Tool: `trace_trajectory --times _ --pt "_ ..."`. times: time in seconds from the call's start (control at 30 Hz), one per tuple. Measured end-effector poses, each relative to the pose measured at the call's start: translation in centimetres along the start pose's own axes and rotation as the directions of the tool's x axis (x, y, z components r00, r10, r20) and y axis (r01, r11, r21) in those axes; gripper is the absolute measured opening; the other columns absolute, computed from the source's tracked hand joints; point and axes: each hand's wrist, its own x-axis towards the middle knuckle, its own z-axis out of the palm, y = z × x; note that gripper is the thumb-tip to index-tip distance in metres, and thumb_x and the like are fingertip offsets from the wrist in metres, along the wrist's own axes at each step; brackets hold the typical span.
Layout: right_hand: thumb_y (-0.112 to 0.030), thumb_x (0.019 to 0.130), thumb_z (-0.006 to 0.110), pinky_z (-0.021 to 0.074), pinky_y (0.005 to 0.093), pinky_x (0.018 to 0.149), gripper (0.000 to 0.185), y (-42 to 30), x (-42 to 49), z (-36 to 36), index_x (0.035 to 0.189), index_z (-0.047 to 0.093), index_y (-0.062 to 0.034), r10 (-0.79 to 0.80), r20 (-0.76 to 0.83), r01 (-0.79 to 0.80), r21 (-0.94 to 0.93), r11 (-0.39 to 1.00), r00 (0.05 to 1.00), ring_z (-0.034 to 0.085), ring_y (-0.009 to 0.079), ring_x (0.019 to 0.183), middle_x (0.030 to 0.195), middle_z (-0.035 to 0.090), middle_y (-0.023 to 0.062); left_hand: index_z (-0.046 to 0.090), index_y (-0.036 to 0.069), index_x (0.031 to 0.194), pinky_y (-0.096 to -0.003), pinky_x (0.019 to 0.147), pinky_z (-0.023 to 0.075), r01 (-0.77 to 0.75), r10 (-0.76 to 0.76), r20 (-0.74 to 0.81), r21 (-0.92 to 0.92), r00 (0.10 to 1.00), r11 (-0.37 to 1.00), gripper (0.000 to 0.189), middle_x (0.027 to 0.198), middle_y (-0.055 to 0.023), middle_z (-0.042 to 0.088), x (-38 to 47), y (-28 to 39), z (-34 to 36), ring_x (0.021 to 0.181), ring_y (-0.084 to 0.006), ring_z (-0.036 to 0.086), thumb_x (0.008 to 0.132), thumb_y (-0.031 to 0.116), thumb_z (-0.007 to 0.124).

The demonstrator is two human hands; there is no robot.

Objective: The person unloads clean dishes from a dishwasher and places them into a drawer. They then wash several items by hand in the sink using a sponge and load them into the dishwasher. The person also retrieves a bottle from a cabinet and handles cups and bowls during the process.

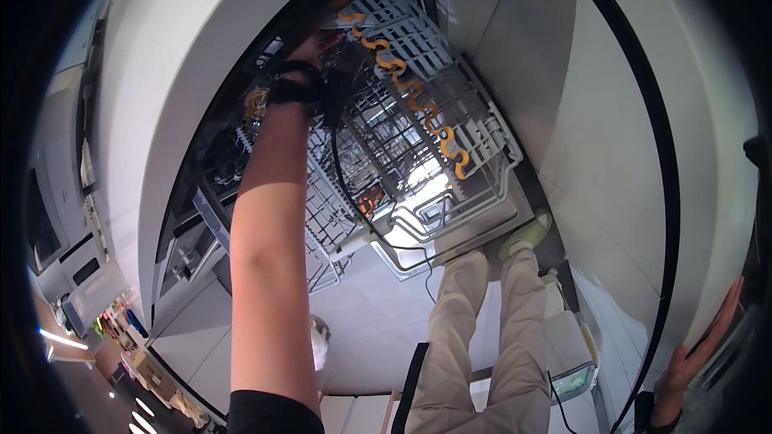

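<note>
My left hand point(316, 45) reaches into the dark back of a pulled-out dishwasher rack point(506, 138). Shadow hides most of its fingers, so whether they hold anything cannot be told. Around that wrist is a black strap point(295, 81) with a dark device and a cable. A wavy row of orange holders point(413, 87) runs along the rack, right of the hand. An amber-tinted glass item point(256, 102) stands left of the wrist. At the far right, my right hand point(702, 337) lies with straight fingers against the pale counter's edge, with nothing visible in it.
Below the rack, the dishwasher's open door point(398, 271) lies close to my feet. One green shoe point(528, 235) is beside it. A white bin-like container point(573, 343) stands right of my legs. An animal's pale furry part point(319, 340) shows on the floor. The curved counter point(187, 30) borders the left.
</note>
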Motion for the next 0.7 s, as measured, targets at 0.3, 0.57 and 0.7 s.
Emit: trace_trajectory --times 0.3,0.57,0.7 --pt "-0.072 0.078 0.041 0.0263 0.0544 0.106 0.097 -0.4 0.0 -0.2 0.148 0.017 -0.009 0.101 0.043 -0.105 0.107 0.989 0.994 0.018 0.039 0.139 0.151 0.011 0.0244 0.052 0.01 0.119 -0.0338 0.086 0.0496 -0.191 0.151 0.118 0.529 0.981 0.827 0.032 0.112 -0.0057 0.059 3.0 0.2 -2.6 0.099 -0.0201 0.059 0.092 0.026 0.055" --pt "-0.068 0.074 0.052 0.0199 0.0585 0.107 0.099 -0.7 0.4 -0.9 0.145 0.025 -0.0042 0.098 0.044 -0.104 0.175 0.979 0.994 0.018 0.0452 0.137 0.148 0.013 0.0301 0.057 0.008 0.107 -0.0312 0.081 0.0492 -0.238 0.21 0.125 0.68 0.97 0.693 0.02 0.101 -0.0042 0.061 4.0 -1.2 -3.1 0.09 -0.0166 0.059 0.091 0.019 0.058" --pt "-0.064 0.075 0.056 0.0166 0.0612 0.104 0.094 -0.5 0.6 -1.5 0.141 0.032 -0.002 0.054 0.059 -0.06 0.101 0.993 0.997 0.022 0.0475 0.134 0.145 0.02 0.0326 0.059 0.008 0.101 -0.03 0.078 0.049 -0.245 0.235 0.104 0.655 0.966 0.715 0.014 0.096 -0.0035 0.062 3.2 -1.4 -3.3 0.086 -0.0149 0.059 0.09 0.015 0.06"
